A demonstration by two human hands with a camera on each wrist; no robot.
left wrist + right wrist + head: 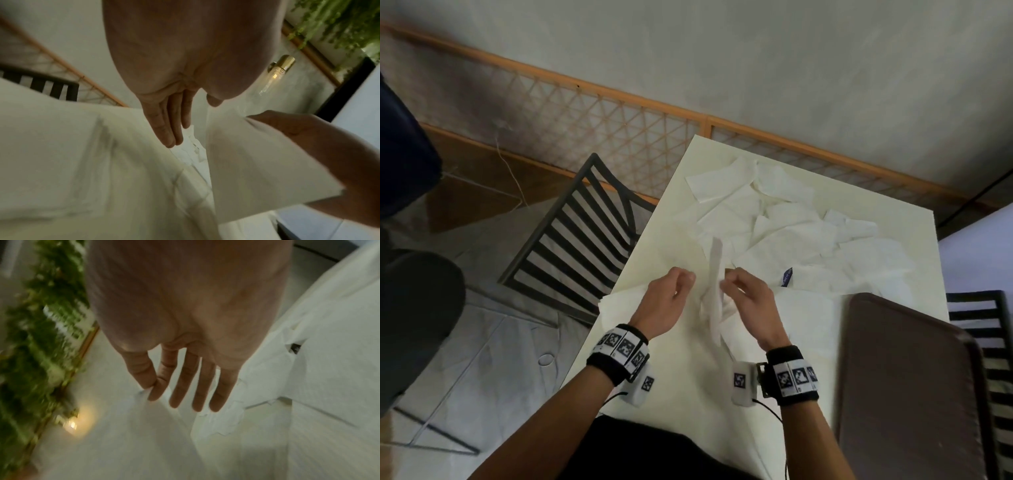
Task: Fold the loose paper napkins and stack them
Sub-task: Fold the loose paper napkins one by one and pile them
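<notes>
Over the white table [688, 394] my right hand [729, 279] holds one white paper napkin [714, 284] upright and edge-on. In the right wrist view the thumb and forefinger [153, 386] pinch the napkin's edge [141, 392], and the other fingers are straight. My left hand [685, 279] hovers just left of the napkin with nothing in it. Its fingers [170, 129] are straight in the left wrist view, beside the napkin [257, 170] and the right hand [308, 146]. A heap of loose napkins [791, 226] lies farther back on the table.
Flat white sheets [626, 305] lie under my hands and reach the table's left edge. A brown tray [911, 394] lies at the near right. Black slatted chairs stand left [571, 233] and right [989, 342] of the table. A small blue label [787, 277] shows among the napkins.
</notes>
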